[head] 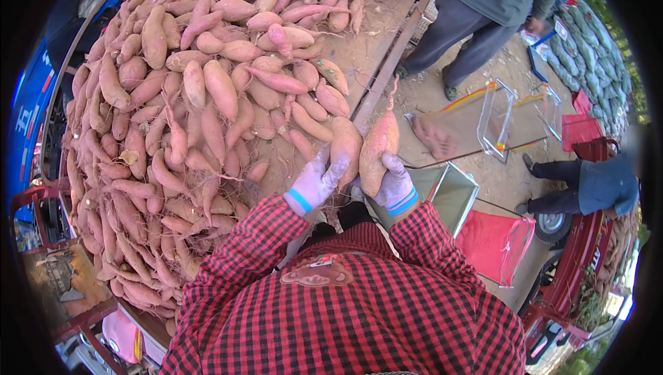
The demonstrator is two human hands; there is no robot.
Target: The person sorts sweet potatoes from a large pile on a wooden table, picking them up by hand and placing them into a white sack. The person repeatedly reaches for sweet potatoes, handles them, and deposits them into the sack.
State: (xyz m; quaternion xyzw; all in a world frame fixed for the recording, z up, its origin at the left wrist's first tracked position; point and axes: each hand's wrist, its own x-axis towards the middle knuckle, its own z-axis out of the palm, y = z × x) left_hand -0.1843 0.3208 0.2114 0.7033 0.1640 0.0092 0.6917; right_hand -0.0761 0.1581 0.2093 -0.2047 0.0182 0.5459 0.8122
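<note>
In front of my body, my gloved left hand (319, 175) grips a plump sweet potato (346, 148) from its lower left side. Right beside it, my gloved right hand (394, 184) is closed around another sweet potato (380, 149), whose thin root tail points up and away from me. The two roots are held upright and nearly side by side. A large heap of sweet potatoes (217, 85) covers the truck bed (370, 51) to the left and ahead. My hands are near the metal edge rail (386, 59) of that bed.
Beyond the rail stands a person (481, 23), with a platform scale (538, 61) nearby. Stacked filled net sacks (585, 48) lie farther right. Below the rail are an open-topped bag on a frame (450, 193), a red mesh bag (492, 245) and another person by a red vehicle (575, 266).
</note>
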